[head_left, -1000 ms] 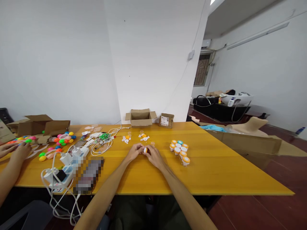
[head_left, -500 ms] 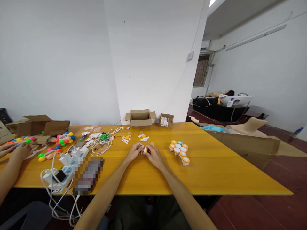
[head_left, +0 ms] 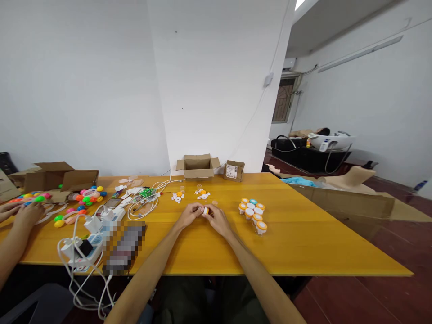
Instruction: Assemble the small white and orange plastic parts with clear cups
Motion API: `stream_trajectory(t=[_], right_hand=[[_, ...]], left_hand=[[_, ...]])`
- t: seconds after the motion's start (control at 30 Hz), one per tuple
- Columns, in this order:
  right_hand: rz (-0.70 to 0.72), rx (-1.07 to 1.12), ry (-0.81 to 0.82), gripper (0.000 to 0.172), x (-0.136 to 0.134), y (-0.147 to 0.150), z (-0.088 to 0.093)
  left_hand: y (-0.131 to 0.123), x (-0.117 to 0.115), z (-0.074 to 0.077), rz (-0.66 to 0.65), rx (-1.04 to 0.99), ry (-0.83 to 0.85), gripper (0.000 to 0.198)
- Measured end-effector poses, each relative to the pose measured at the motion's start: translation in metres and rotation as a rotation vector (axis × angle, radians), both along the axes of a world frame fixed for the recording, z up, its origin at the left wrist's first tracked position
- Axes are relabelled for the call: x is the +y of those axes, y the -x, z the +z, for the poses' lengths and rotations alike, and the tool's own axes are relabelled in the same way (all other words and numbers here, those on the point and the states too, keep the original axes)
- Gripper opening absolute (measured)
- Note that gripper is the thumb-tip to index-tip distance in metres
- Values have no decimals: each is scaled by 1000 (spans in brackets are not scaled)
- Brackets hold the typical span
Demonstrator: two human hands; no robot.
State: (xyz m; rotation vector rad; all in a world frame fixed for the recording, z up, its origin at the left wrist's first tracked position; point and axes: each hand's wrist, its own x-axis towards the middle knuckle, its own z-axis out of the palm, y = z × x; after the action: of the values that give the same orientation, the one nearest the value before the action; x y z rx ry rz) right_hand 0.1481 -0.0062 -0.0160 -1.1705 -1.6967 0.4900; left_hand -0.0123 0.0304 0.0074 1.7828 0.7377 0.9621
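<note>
My left hand (head_left: 191, 216) and my right hand (head_left: 216, 219) meet above the middle of the table, fingers closed around one small white-and-orange round cap (head_left: 206, 210). Fingers cover most of the cap. Beyond the hands lie two small piles of loose parts: white toothed discs (head_left: 177, 198) with an orange ring on the left, and similar white and orange pieces (head_left: 203, 194) on the right. A clear round piece (head_left: 215, 203) lies just past my right hand. To the right stand several small clear containers (head_left: 258, 217) with orange, white and blue lids, grouped together.
An open cardboard box (head_left: 198, 171) and a smaller box (head_left: 233, 170) stand against the wall. On the left are a power strip (head_left: 96, 238) with cables, a blurred-out phone (head_left: 124, 248) and colourful balls (head_left: 88, 198). Another person's hands (head_left: 29, 214) work at far left.
The cap has turned slightly between my fingers, showing more of its white side. Both hands stay in nearly the same place.
</note>
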Motion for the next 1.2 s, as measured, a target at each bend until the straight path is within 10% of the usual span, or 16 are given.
stream_trajectory(t=[1.2], right_hand=[[224,-133,57,19,5,-1,-7]], left_hand=[[5,6,3,294,-251,51,35]])
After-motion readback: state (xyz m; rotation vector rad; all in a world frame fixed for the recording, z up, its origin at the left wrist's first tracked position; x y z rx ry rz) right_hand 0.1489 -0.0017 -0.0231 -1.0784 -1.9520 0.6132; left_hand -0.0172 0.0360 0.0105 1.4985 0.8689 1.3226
